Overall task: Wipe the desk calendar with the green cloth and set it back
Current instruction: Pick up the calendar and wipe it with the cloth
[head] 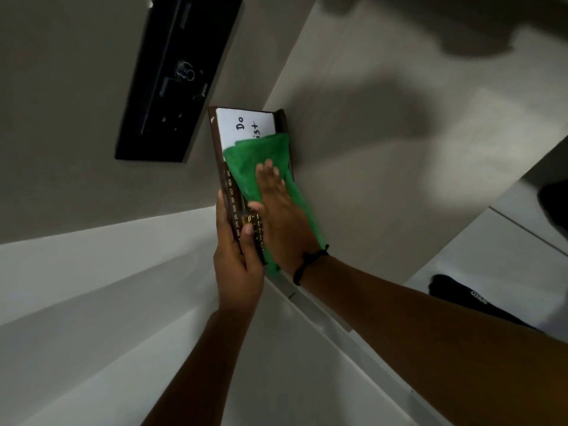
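The desk calendar (222,139) is a dark brown frame with month names down one edge and a white card with handwriting at its far end. My left hand (238,265) grips its near end and holds it up in mid-air. My right hand (278,213) lies flat on the green cloth (246,162) and presses it against the calendar's face. The cloth covers the middle of the calendar and hangs off its right side. A black band sits on my right wrist.
A black flat device (172,75) hangs on the grey wall at upper left. A white surface (92,287) runs below and to the left. A dark garment (473,298) lies at lower right. Shadows of my arms fall on the wall at right.
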